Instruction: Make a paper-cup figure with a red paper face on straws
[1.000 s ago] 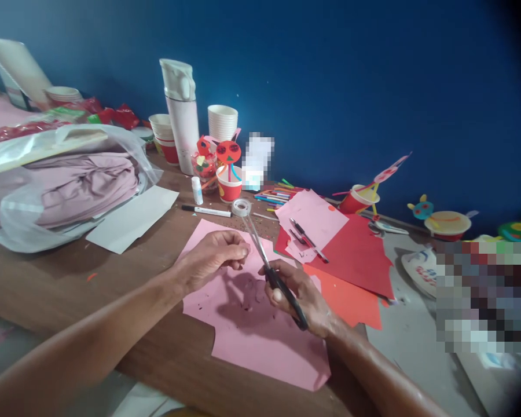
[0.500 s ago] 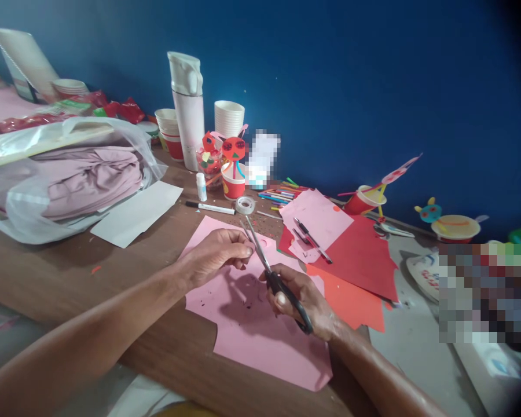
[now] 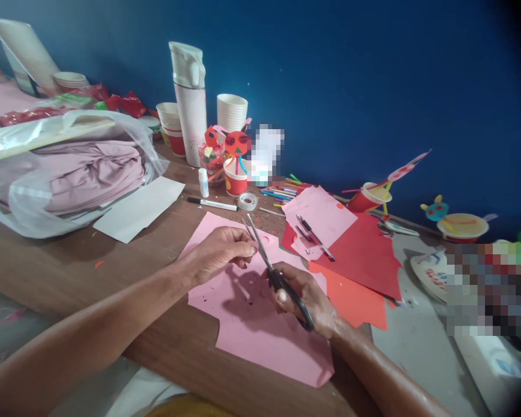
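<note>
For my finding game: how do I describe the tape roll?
On the wooden table, find the big pink paper. Just past its far edge lies a roll of clear tape, a see-through ring beside a white marker with a black tip.

Hands pass freely above the flat pink paper (image 3: pixel 260 341); plastic bag (image 3: pixel 69 191) blocks left, tape roll (image 3: pixel 247 201) and paper cups (image 3: pixel 232 113) stand far.

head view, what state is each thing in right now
left hand, fingers pinched together
right hand, gripping scissors
scissors, blades slightly open
pink paper, flat, scraps on it
tape roll, lying flat
marker, lying down
plastic bag, full
white flask, upright
</note>
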